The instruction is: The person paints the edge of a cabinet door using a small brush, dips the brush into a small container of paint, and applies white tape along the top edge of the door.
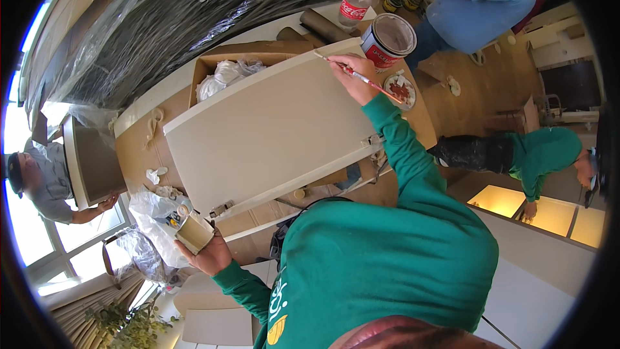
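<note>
A beige cabinet door (271,129) lies flat on the work table, two metal hinges (221,209) along its near edge. My right hand (354,79) pinches a thin paintbrush (368,80) with a red handle. Its bristle end points left, at the door's far right corner; I cannot tell whether it touches. Off the door's near left corner, my left hand (210,256) is closed around a small open paint container (195,232), pale inside. Right of the door stand a large open paint can (389,40) and a small round lid smeared with reddish-brown (400,90).
A cardboard box (252,53) with plastic bags and a soda bottle (355,5) stand beyond the door. Plastic sheeting (245,6) covers the far side. One person (42,171) holds a panel at left; two others, in blue (481,10) and green (549,155), work at right.
</note>
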The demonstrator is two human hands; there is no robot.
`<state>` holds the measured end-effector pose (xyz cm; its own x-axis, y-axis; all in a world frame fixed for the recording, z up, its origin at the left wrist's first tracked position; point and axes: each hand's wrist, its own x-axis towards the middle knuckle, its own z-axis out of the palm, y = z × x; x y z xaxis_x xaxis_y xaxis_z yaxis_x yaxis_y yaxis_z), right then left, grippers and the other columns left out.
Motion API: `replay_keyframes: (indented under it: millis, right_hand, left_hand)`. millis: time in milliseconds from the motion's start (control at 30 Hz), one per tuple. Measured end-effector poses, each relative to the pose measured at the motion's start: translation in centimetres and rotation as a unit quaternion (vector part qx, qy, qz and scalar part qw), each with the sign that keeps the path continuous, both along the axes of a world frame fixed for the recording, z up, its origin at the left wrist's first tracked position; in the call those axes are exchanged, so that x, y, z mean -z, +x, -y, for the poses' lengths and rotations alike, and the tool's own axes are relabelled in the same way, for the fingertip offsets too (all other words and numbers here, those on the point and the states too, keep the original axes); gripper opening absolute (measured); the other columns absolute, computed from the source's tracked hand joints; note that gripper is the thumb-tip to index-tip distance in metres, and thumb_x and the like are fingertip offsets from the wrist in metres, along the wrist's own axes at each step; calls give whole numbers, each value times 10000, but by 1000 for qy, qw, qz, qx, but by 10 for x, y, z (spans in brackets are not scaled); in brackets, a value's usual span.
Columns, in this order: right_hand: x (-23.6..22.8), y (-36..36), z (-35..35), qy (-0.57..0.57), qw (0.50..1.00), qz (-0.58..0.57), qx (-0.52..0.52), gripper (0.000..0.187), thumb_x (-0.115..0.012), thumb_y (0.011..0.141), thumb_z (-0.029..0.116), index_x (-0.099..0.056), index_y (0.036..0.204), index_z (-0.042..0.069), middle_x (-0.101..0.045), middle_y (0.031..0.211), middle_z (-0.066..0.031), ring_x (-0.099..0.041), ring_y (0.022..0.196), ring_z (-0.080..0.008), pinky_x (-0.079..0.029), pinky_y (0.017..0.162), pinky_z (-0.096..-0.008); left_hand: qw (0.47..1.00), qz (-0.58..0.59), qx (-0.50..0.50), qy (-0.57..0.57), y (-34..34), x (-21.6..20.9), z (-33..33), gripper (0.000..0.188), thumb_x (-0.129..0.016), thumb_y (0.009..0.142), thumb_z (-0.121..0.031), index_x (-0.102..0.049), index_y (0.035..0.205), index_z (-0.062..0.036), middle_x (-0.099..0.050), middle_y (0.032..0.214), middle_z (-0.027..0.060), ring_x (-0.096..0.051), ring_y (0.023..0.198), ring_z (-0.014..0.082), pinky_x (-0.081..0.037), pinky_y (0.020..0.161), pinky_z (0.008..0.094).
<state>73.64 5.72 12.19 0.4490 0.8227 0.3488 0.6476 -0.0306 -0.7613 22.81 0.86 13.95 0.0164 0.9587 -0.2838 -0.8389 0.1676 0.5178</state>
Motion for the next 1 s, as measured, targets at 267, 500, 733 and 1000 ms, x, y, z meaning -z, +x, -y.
replay_keyframes:
  millis: [267,500,733,1000]
  right_hand:
    - [0,-2,-6,9,998,51,19,173,-689,849,133,-742,981,34,-717,869,-163,-705,755,-292,-551,680,-350]
    - [4,13,-3,-11,997,62,40,178,-687,851,149,-743,973,31,-714,863,-166,-701,728,-296,-542,650,-360]
    - [7,52,14,-19,992,85,92,182,-689,870,144,-747,1002,33,-717,828,-151,-695,722,-222,-527,666,-321]
    - [-8,69,23,4,990,77,121,187,-693,900,161,-747,1027,35,-739,902,-99,-678,785,-142,-523,715,-281]
  left_hand:
    - [999,-20,-36,-30,-6,0,6,450,-480,1040,-418,-565,1356,-109,-609,1362,96,-590,1211,277,-474,1014,457]
    - [998,-33,-43,-38,-9,-2,12,455,-474,1038,-432,-568,1355,-120,-616,1351,87,-592,1202,266,-475,994,443]
    - [996,-47,-53,-48,-11,0,18,465,-476,1033,-439,-567,1361,-123,-623,1341,81,-602,1176,265,-479,961,429]
    - [1000,9,-20,14,-21,3,22,478,-460,1033,-432,-553,1387,-125,-577,1418,94,-545,1288,268,-415,1067,462]
